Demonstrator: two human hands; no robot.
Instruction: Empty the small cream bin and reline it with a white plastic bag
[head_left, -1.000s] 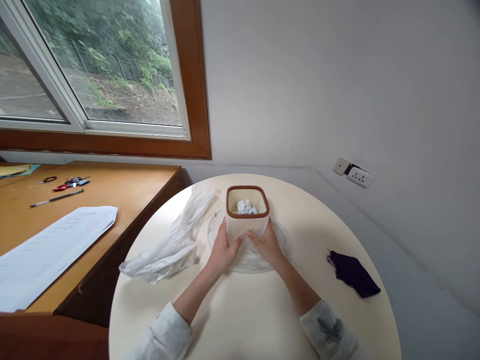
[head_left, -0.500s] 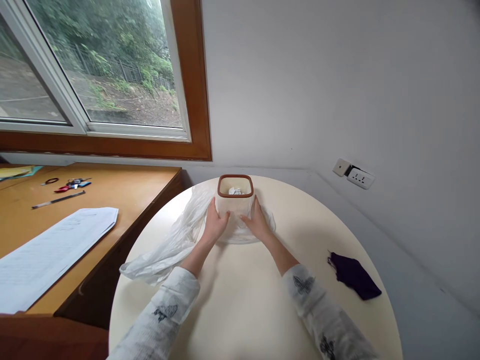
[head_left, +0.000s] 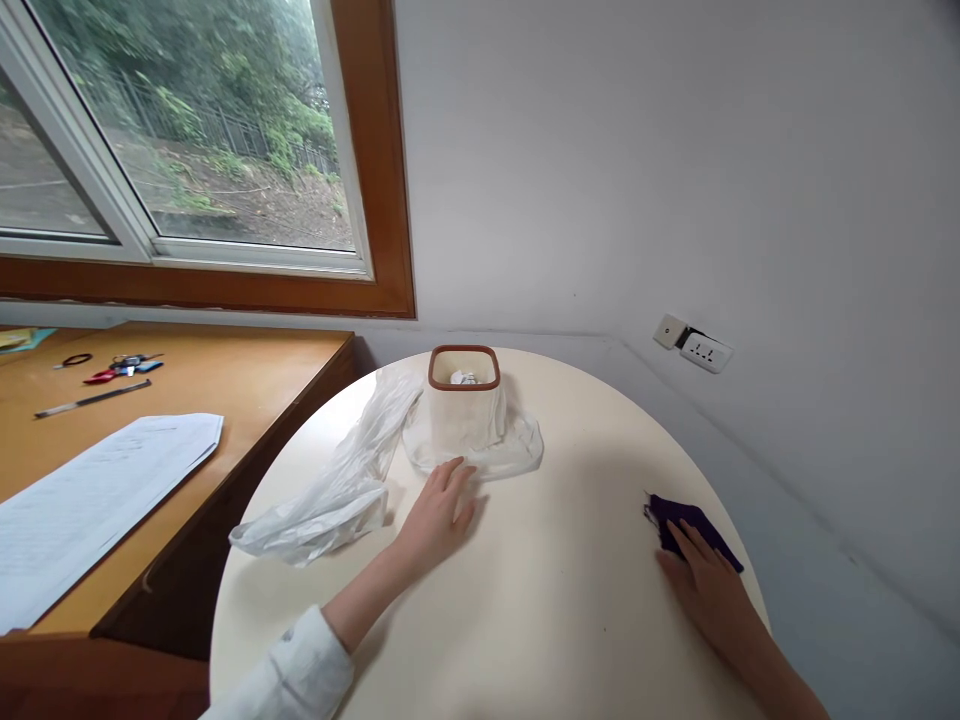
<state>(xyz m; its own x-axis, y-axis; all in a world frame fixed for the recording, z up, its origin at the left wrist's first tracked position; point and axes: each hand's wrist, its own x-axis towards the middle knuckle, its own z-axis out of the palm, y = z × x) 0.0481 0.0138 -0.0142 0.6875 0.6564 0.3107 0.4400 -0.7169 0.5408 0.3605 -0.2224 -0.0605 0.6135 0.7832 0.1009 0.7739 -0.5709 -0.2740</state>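
A white plastic bag (head_left: 330,510) is lying crumpled along the left edge of the round desk (head_left: 540,600). The left hand (head_left: 435,515) is reaching toward the far edge, fingers released and holding nothing; contact with the clear plastic (head_left: 521,450) is unclear. That plastic is spreading around a bin (head_left: 459,415), which is standing upright near the far edge, its walls presumably containing the paper scraps (head_left: 463,378). By the right edge, the right hand (head_left: 701,585) is resting over a dark cloth (head_left: 688,510), probably steadying it; cannot tell whether its fingers are grasping.
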